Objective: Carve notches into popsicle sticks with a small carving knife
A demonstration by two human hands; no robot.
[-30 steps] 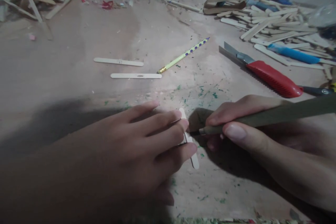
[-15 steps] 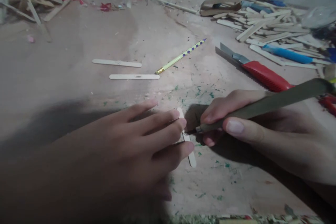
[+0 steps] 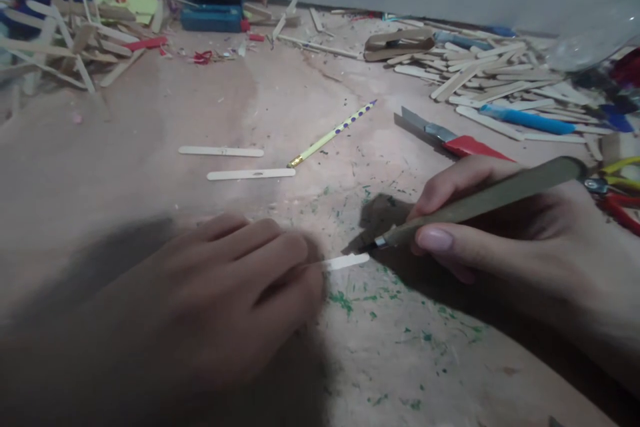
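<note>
My left hand (image 3: 250,287) is closed on a pale popsicle stick (image 3: 345,262) near the table surface; its left part is hidden under my fingers. In my right hand (image 3: 480,227) is a craft knife with a dull green handle (image 3: 485,200), held like a pen. The knife's dark tip points at the free right end of the stick; whether it touches I cannot tell. Farther off lie two more popsicle sticks, the upper one (image 3: 221,151) with a small mark and the lower one (image 3: 251,174) with a slot-like mark. A yellow pencil with purple dots (image 3: 333,134) almost touches the lower stick.
A red-handled utility knife (image 3: 470,145) lies beyond my right hand, with yellow and red pliers (image 3: 620,180) to its right. Piles of sticks lie at the back right (image 3: 500,73) and back left (image 3: 75,47). A blue box-like base (image 3: 213,18) stands behind. Green shavings (image 3: 345,300) litter the table.
The stick has turned from nearly upright in view to nearly level. My left fingers, earlier spread flat over it, are now curled round its left part. The camera view has tilted up.
</note>
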